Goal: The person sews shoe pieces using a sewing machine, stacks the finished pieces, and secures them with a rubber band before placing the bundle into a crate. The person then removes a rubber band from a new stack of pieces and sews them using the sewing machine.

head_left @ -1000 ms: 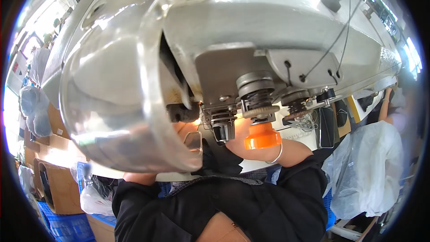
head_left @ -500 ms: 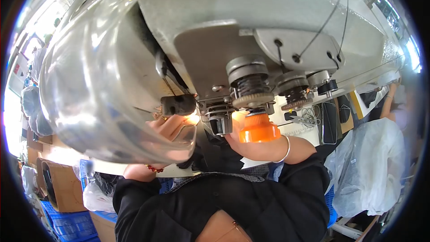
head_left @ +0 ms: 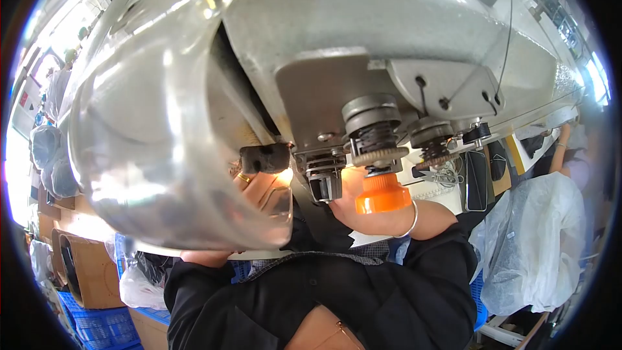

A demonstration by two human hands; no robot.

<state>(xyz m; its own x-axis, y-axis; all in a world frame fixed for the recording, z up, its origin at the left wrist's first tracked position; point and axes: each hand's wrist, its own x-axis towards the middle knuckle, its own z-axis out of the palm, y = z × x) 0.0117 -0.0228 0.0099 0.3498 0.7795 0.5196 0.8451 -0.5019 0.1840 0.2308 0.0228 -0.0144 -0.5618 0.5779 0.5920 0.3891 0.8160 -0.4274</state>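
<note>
A sewing machine head [head_left: 402,32] fills the upper view, close to the camera. My left hand [head_left: 259,185], with a gold ring, is partly behind the clear curved guard [head_left: 175,175], beside the lit needle area. Its fingers are bent; their tips are hidden by the machine. My right hand [head_left: 353,204], a white bangle on its wrist, is behind the orange cap [head_left: 382,194] and the tension dials, so its fingers cannot be made out. Black fabric [head_left: 317,227] lies between the two hands. Whether either hand grips it is hidden.
On the right of the table are a dark phone-like slab [head_left: 476,181] and tangled white cord [head_left: 447,175]. Clear plastic bags [head_left: 534,240] stand to the right, near another person's arm [head_left: 562,146]. A cardboard box [head_left: 94,269] and blue crate [head_left: 103,324] are at left.
The machine head appears shifted right and slightly down in view. More of my left hand and wrist is covered by the guard, and its red bead bracelet is out of sight.
</note>
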